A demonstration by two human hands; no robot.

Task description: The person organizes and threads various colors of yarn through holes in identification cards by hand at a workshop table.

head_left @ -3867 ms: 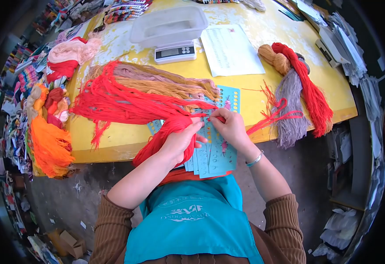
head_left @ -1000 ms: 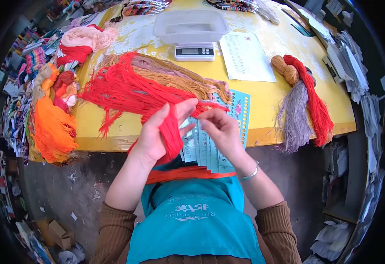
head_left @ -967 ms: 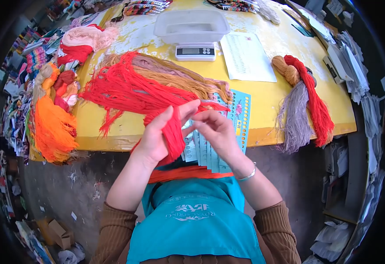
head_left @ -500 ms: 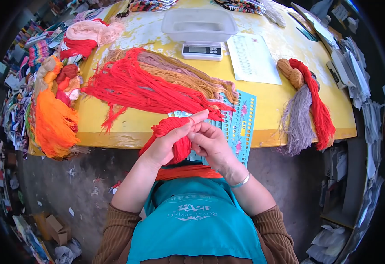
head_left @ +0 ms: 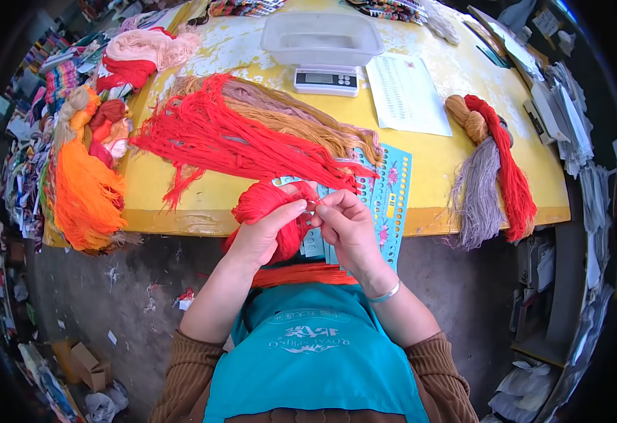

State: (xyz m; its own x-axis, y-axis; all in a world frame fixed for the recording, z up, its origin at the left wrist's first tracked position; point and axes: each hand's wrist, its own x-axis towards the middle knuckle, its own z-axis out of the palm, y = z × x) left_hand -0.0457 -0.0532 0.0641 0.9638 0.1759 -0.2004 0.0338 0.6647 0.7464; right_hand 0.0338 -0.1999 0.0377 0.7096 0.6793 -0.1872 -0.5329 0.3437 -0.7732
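Note:
A bundle of red thread (head_left: 260, 203) hangs over my left hand (head_left: 269, 229), whose fingers are closed round part of it. Close beside it, my right hand (head_left: 345, 224) pinches red strands between thumb and forefinger. Teal punched thread cards (head_left: 391, 204) with pink flower prints lie at the table edge, partly behind my right hand. Just beyond my hands, a long spread of red threads (head_left: 231, 137) lies over tan and mauve threads (head_left: 280, 113). Orange-red strands (head_left: 301, 276) lie across my lap, above the teal apron (head_left: 308, 352).
On the yellow table (head_left: 202, 220) stand a digital scale (head_left: 326, 80) with a clear plastic tub (head_left: 322, 35) and a printed sheet (head_left: 408, 95). Orange thread (head_left: 86, 190) hangs over the left edge. Grey thread (head_left: 479, 190) and red hanks (head_left: 509, 169) hang at right.
My right hand has turned and drawn slightly right, its thumb and forefinger now pinching red strands. My left fingers have curled in from a stretched position, and the red bundle has shifted slightly left.

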